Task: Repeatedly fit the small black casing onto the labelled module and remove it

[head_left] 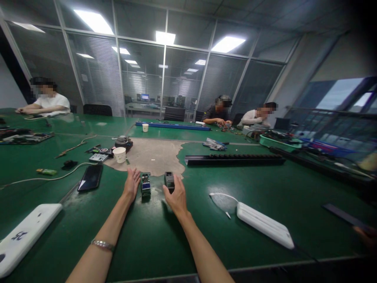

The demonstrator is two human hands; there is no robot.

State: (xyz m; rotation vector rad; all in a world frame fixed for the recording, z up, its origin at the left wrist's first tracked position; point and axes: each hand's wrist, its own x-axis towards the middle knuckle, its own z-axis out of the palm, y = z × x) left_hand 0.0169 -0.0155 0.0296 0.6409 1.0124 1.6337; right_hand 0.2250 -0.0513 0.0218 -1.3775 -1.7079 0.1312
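My left hand (pixel 132 184) is open on its edge, fingers stretched out, just left of a small open module (pixel 145 186) with a bare circuit board and a dark blue part. That module lies on the green table (pixel 212 208), apart from the hand. My right hand (pixel 176 196) is closed round a small grey plastic housing (pixel 169 180) with openings in its top. The thumb is at its near side and the fingers are along its right side, partly hiding it.
A black phone (pixel 90 177), a white power bank (pixel 28 237) and a paper cup (pixel 119 155) are on the left. To the right lie a white device with a cable (pixel 263 224) and a long black rail (pixel 235 160). Several people sit across the table.
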